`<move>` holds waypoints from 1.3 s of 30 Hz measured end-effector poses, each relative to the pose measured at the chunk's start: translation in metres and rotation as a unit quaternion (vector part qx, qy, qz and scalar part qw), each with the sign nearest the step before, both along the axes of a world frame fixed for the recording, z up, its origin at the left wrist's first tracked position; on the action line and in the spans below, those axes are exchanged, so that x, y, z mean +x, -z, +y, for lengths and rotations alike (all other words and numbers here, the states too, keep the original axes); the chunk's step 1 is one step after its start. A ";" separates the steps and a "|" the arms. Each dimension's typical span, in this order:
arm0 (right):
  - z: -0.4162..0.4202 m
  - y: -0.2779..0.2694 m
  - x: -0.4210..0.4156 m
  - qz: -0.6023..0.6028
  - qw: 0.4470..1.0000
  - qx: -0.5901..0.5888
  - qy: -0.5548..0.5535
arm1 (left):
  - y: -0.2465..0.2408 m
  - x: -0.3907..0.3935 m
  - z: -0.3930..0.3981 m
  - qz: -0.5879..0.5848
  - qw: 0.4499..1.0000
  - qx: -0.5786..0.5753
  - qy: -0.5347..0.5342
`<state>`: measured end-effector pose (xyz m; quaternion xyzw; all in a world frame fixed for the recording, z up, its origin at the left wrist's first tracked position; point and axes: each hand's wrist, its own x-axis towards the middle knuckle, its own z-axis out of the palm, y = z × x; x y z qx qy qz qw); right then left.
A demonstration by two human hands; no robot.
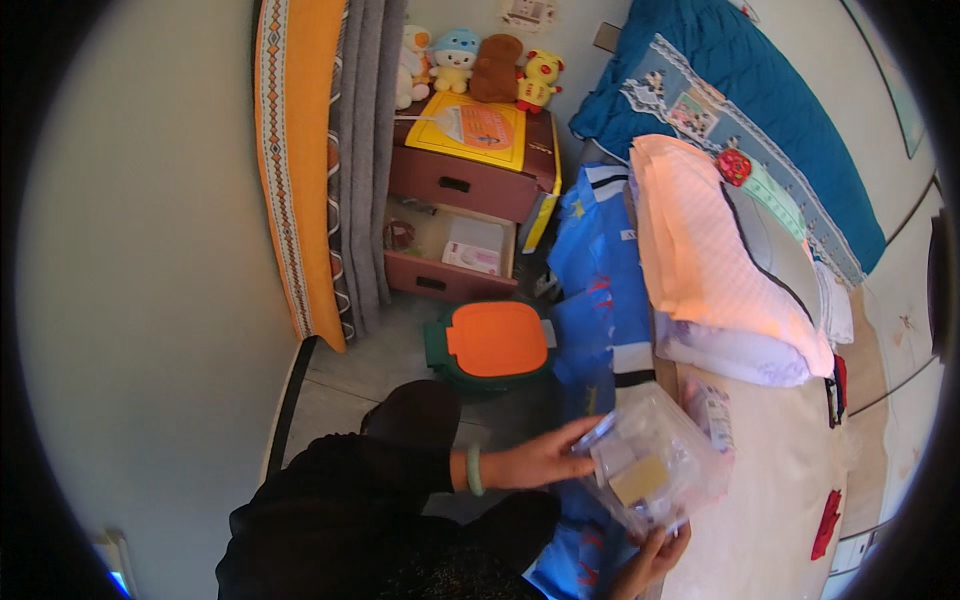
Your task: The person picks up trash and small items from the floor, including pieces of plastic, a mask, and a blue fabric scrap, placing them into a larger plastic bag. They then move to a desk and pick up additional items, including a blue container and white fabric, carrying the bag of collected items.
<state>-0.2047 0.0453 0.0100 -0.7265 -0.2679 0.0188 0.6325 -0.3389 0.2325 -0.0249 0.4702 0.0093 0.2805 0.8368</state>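
A clear plastic box (pixel 675 435) is held up at the edge of the bed, slightly blurred. Through its side shows a yellowish rectangular piece (pixel 640 481); whether it is inside or a label, I cannot tell. My left hand (pixel 544 454), with a pale green bangle (pixel 474 470) at the wrist, grips the near corner of the box. Lower down, my right hand (pixel 654 559) has its fingers on the box's bottom edge. Just behind the box lies a plastic-wrapped pack (pixel 709 412) bearing writing, partly hidden.
A bin with an orange lid (pixel 500 339) stands on the tiled floor. Beyond it, a nightstand's lower drawer (pixel 450 274) is pulled out, with small items inside. Plush toys (pixel 497 69) sit on top. Folded peach bedding (pixel 697 240) and a red cloth (pixel 827 525) lie on the bed.
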 end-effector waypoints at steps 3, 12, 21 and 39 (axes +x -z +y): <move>0.089 0.014 0.006 0.038 0.988 0.009 -0.149 | 0.006 -0.028 0.055 0.013 0.995 0.030 -0.092; 0.338 0.066 -0.010 0.239 0.894 -0.046 -0.376 | 0.060 -0.091 0.234 0.205 0.947 -0.077 -0.237; 0.517 0.136 -0.046 0.318 0.854 -0.176 -0.371 | 0.127 -0.129 0.388 0.346 0.886 -0.135 -0.276; 0.607 0.192 -0.048 0.269 0.859 -0.289 -0.327 | 0.248 -0.129 0.472 0.343 0.888 -0.079 -0.297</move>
